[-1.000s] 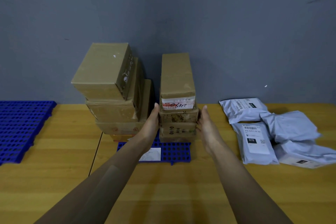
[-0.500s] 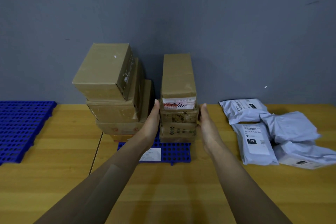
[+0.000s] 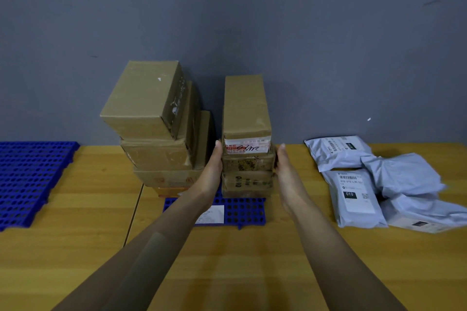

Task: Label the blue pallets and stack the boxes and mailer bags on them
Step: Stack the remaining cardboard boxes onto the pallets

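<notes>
Left hand (image 3: pixel 211 171), right hand (image 3: pixel 284 171): fingers straight, pressed together, flat against narrow stack (image 3: pixel 247 171) sides on pallet (image 3: pixel 242 212). Boxes stiff, probably light; tall stack tippy, steady low. Mailers (image 3: pixel 353 194) soft, slippery.

My hands have crept up the sides of the right stack. Left hand (image 3: pixel 209 174) fingertips were at the second box a second ago; now they reach the lower edge of the top box (image 3: pixel 246 113), by its white label (image 3: pixel 247 146). Right hand (image 3: pixel 286 174) rose a little too, its fingertips level with that label. The top box has shifted slightly right and looks squarer over the boxes under it. Both palms flat against the stack sides, fingers straight.
</notes>
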